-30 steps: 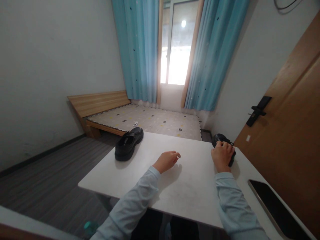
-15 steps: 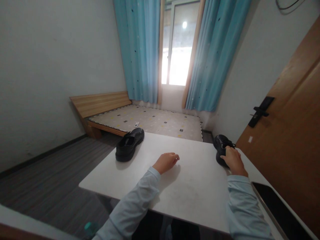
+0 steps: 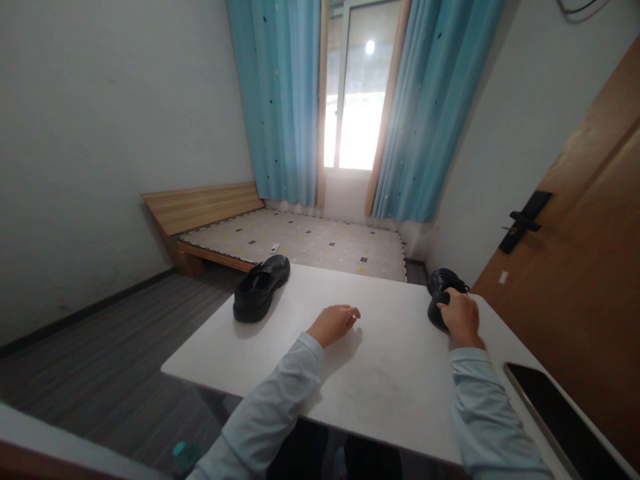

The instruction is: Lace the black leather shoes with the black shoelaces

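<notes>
On the right part of the white table [image 3: 390, 373], my right hand [image 3: 461, 317] grips a black lace-up shoe [image 3: 440, 303] at its heel end. The hand covers part of the shoe's opening. My left hand [image 3: 334, 324] is over the middle of the table with its fingers curled in, and nothing shows in it. A second black shoe [image 3: 257, 293] sits at the table's far left, its opening upward and its toe pointing to the back. My left hand is apart from both shoes.
A dark phone or tablet [image 3: 560, 413] lies along the table's right edge. Beyond the table is a low bed [image 3: 310, 233] with a small white remote-like object [image 3: 275, 248] on it. A wooden door [image 3: 575, 267] stands close on the right. A green-capped bottle [image 3: 184, 455] is low at left.
My right hand has shifted slightly left on the shoe, whose heel end has swung a little left too. My left hand and the other shoe stay in place.
</notes>
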{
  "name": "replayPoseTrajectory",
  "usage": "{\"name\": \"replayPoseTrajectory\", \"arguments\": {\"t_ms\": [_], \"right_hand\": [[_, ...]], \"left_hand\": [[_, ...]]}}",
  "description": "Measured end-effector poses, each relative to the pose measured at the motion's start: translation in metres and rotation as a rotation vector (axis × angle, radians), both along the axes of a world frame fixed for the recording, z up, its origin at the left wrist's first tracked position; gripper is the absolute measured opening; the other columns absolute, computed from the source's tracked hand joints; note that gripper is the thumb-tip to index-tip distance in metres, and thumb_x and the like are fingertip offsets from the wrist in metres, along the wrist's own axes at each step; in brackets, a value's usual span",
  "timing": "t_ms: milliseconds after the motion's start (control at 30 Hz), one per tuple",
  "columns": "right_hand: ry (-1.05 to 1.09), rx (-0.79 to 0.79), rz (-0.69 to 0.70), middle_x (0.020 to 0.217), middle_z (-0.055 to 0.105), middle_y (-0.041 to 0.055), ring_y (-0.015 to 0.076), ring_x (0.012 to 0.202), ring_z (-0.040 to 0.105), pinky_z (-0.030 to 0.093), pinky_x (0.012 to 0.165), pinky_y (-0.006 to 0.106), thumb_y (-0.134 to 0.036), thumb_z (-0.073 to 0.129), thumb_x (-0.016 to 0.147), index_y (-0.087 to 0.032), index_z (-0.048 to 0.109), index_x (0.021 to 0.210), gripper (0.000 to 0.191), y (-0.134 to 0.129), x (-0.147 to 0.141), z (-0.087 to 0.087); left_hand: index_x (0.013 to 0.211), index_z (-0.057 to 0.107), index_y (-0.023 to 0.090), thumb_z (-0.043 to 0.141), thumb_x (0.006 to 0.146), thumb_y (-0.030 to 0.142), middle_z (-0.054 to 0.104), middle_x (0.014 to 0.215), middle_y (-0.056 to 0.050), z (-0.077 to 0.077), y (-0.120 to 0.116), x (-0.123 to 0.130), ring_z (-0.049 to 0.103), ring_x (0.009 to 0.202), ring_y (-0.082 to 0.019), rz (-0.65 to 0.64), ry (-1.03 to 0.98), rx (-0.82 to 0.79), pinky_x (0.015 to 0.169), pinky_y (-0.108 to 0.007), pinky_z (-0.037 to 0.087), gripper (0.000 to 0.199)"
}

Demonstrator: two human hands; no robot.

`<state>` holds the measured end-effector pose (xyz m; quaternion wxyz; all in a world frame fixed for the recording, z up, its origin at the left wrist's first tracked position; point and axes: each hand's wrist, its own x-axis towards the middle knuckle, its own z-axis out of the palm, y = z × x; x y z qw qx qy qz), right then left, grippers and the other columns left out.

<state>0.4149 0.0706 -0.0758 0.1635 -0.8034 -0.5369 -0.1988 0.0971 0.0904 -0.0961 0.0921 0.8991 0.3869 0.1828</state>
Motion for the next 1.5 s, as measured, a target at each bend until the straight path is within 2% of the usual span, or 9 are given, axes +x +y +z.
{"name": "replayPoseTrajectory", "arguments": {"t_ms": [333,500,667,767,933,1300,1500], "right_hand": [[0.080,0.186,0.177,0.087,0.068,0.0148,0.0266,0.082,0.060,0.039,0.068,0.032,-0.024,0.060,0.077,-0.012,0.064,0.099,0.025,0.006,-0.049,0.005],[0.097,0.162,0.354,0.091,0.070,0.0132,0.0249,0.080,0.063,0.040,0.070,0.033,-0.025,0.057,0.081,-0.014,0.063,0.101,0.024,0.001,-0.079,0.010],[0.012,0.125,0.543,0.095,0.069,0.0138,0.0263,0.082,0.063,0.040,0.075,0.036,-0.022,0.056,0.082,-0.013,0.062,0.098,0.020,-0.006,-0.107,0.009],[-0.005,0.084,0.637,0.093,0.069,0.0134,0.0260,0.082,0.062,0.039,0.075,0.036,-0.021,0.058,0.081,-0.014,0.062,0.095,0.016,-0.012,-0.123,0.008],[-0.049,0.006,0.795,0.088,0.069,0.0099,0.0243,0.080,0.062,0.038,0.074,0.035,-0.018,0.062,0.079,-0.015,0.060,0.095,0.016,-0.021,-0.143,0.009],[-0.069,-0.010,0.884,0.082,0.071,0.0066,0.0220,0.075,0.064,0.040,0.069,0.033,-0.028,0.070,0.074,-0.018,0.062,0.090,0.020,-0.034,-0.165,0.010],[0.015,0.004,0.926,0.079,0.071,0.0067,0.0221,0.073,0.065,0.045,0.068,0.032,-0.032,0.075,0.068,-0.018,0.065,0.089,0.027,-0.035,-0.165,0.008]], "left_hand": [[0.102,0.064,0.025,0.044,0.087,0.019,0.068,0.098,-0.003,0.002,-0.001,-0.001,0.064,0.083,-0.016,0.009,0.022,0.014,0.075,-0.026,0.049,0.026],[0.105,0.063,0.025,0.044,0.087,0.021,0.068,0.101,-0.003,0.004,-0.002,-0.002,0.064,0.086,-0.017,0.048,0.031,0.020,0.077,-0.027,0.049,0.026],[0.106,0.063,0.026,0.042,0.089,0.022,0.068,0.101,-0.003,0.007,-0.002,-0.004,0.064,0.084,-0.016,0.182,0.014,0.038,0.077,-0.026,0.049,0.027],[0.103,0.063,0.026,0.043,0.088,0.021,0.068,0.100,-0.003,0.008,-0.002,-0.004,0.065,0.084,-0.017,0.247,-0.017,0.043,0.075,-0.027,0.049,0.025],[0.103,0.063,0.026,0.042,0.089,0.020,0.067,0.100,-0.004,0.010,-0.002,-0.004,0.064,0.086,-0.017,0.274,-0.061,0.030,0.076,-0.027,0.048,0.025],[0.100,0.061,0.025,0.040,0.091,0.026,0.068,0.093,-0.003,0.007,0.002,-0.004,0.064,0.083,-0.017,0.323,-0.094,0.073,0.072,-0.026,0.046,0.023],[0.099,0.061,0.024,0.041,0.092,0.034,0.068,0.090,-0.004,0.011,0.000,-0.004,0.064,0.081,-0.016,0.321,-0.158,0.040,0.071,-0.024,0.046,0.024]]}}
